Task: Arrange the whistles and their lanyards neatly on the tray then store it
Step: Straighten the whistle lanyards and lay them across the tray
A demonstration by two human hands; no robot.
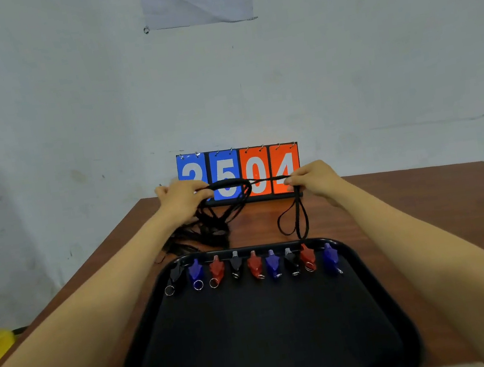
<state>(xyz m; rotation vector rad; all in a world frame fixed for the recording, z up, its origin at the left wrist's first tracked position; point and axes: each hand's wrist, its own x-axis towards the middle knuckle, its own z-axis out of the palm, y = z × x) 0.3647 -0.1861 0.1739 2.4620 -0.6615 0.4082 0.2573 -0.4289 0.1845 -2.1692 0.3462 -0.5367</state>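
Head view, looking down my forearms: a black lanyard [257, 180] is stretched between my hands above a brown table [410, 205]. Its left part runs into a tangled lanyard pile [210, 233], so pulling harder would likely drag the heap or tighten a knot. Its loose loop [298, 222] hangs just over the far rim of the black tray [273, 335] and could knock the row of whistles [255, 265] crooked.

My left hand [185, 198] grips the cord with curled fingers. My right hand [315, 180] pinches it at the fingertips. A scoreboard [239, 172] stands behind.
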